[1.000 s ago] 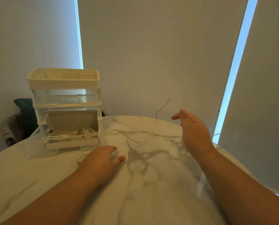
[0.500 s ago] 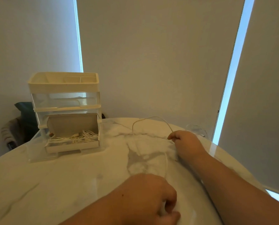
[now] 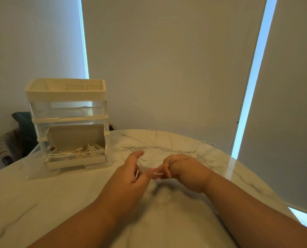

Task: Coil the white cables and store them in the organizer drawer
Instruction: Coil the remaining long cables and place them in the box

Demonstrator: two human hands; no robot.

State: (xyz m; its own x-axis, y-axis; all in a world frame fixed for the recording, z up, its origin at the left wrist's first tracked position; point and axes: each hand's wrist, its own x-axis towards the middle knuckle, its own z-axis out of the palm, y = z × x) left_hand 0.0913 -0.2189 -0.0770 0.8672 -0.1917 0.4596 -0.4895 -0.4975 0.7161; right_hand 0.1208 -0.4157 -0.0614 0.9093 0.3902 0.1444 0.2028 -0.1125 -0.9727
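head view | worn on head | faces forward-down | close over table (image 3: 41,203)

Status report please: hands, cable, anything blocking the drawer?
Left hand, right hand: both grip white cable. Drawer open, other cables inside. Path to it looks clear.

A round white table (image 3: 41,203) with grey marble veining carried everything. A cream-and-clear organizer (image 3: 66,97) stood on it at the far left, with a clear panel (image 3: 35,170) at its foot lying flat on the top. To the right, a white cable (image 3: 129,148) trailed loosely across the surface, thin and partly blurred.
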